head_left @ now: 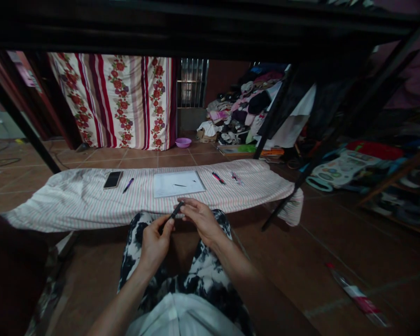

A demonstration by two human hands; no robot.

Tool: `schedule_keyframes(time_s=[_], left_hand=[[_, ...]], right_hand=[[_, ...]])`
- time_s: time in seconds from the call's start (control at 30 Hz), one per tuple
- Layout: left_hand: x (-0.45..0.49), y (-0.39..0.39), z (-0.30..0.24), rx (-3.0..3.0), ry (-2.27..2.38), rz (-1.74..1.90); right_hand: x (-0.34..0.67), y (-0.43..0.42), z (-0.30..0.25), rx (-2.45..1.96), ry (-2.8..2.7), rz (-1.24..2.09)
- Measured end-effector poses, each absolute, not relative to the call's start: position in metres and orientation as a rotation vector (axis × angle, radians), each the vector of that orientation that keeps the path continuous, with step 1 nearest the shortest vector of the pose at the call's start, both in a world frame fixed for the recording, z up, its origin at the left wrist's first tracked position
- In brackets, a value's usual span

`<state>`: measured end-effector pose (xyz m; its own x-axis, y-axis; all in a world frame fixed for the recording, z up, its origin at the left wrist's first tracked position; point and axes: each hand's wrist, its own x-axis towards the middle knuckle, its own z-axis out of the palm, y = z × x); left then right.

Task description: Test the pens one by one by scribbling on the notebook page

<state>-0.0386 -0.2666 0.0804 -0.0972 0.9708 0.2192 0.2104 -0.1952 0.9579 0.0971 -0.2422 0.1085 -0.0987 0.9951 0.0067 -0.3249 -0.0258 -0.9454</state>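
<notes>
My left hand [156, 241] is closed around the lower end of a thick black pen [176, 210], held at a slant above my lap. The fingers of my right hand [201, 219] are at its upper end, the thumb and fingertips seeming to pinch it. Just beyond the hands, a white spiral notebook [168, 186] lies open on the striped cloth [87, 205], with a slim dark pen [180, 185] on its page. To the left are a purple pen [128, 185] and a phone [113, 180]. Pink-and-black pens [218, 178] and small clear-and-red items [236, 178] lie to the right.
Dark metal posts [282, 205] and a low overhead frame [196, 30] surround the cloth-covered surface. On the tiled floor lie a plastic bottle [362, 298] at right and a purple basin [183, 143] by the floral curtain [126, 102]. A clothes pile [245, 109] stands behind.
</notes>
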Motion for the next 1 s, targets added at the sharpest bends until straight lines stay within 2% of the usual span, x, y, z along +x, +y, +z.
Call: schedule_keyframes(time_s=[0.3,0.57,0.8,1.0], left_hand=[[-0.04,-0.26,0.074,1.4,1.391,1.378],[-0.043,-0.252,0.068,1.416,1.376,1.308],[-0.043,-0.251,0.063,1.429,1.376,1.316],[-0.046,-0.243,0.06,1.394,1.367,1.313]], right_hand=[[0.091,-0.224,0.091,-1.029,-0.998,1.328],[0.093,-0.228,0.099,-1.02,-1.024,1.427],[0.091,-0.226,0.093,-1.137,-0.992,1.326],[0.092,-0.219,0.098,-1.091,-1.04,1.375]])
